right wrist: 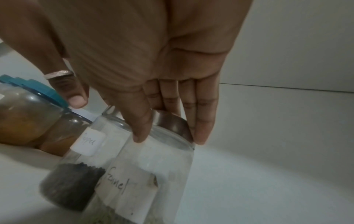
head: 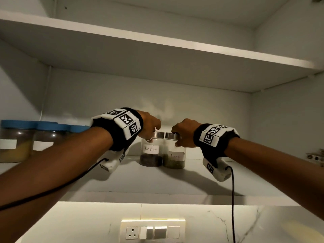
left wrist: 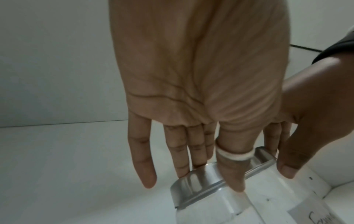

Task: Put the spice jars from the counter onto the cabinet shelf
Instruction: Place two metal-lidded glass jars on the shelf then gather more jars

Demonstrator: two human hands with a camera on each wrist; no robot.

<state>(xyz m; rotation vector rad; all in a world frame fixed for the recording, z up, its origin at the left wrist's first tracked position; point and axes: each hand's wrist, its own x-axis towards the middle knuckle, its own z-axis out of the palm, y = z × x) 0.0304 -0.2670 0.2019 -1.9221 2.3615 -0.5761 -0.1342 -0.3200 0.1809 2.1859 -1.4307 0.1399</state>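
Observation:
Two glass spice jars with steel lids stand side by side on the cabinet shelf [head: 219,179]. The black pepper jar [head: 151,153] is on the left and the fennel jar [head: 174,157] touches it on the right. My left hand [head: 152,133] comes from above and pinches the black pepper jar's lid [left wrist: 193,180] between the ringed thumb and the fingers. My right hand [head: 178,137] pinches the fennel jar's lid [right wrist: 170,121] the same way, thumb in front and fingers behind. In the right wrist view both labels show on the fennel jar [right wrist: 134,186] and the black pepper jar [right wrist: 76,174].
Several larger jars with blue lids [head: 35,137] stand at the shelf's left end, close to my left forearm. An upper shelf [head: 157,71] hangs overhead. Bare shelf stretches to the right of the fennel jar. A switch plate [head: 152,230] is on the wall below.

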